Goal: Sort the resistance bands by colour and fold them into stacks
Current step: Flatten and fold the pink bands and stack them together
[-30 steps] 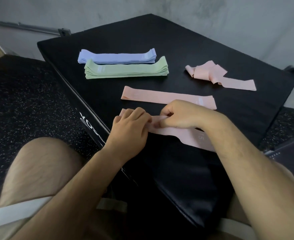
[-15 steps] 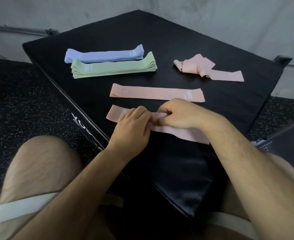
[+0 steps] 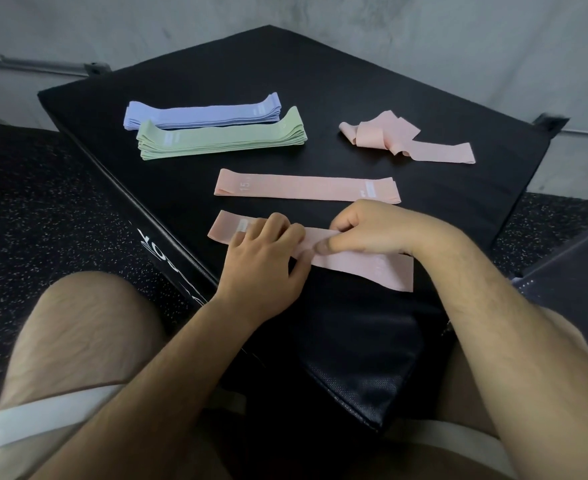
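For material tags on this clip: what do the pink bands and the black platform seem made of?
Pink bands: probably matte stretch fabric; they lie limp, and the loose pink band curls softly. Black platform: likely padded vinyl, smooth with slight sheen; uncertain.

blue stack [image 3: 202, 114] | green stack [image 3: 221, 140] beside | flat pink band [image 3: 306, 187] centre | near pink band [image 3: 361, 263] | crumpled pink bands [image 3: 389, 138] right

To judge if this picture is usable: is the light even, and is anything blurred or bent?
Head view: light dim, soft and even, no glare; the "15" on the flat pink band is legible; the near pink band is sharp; the thighs loom large from the wide lens.
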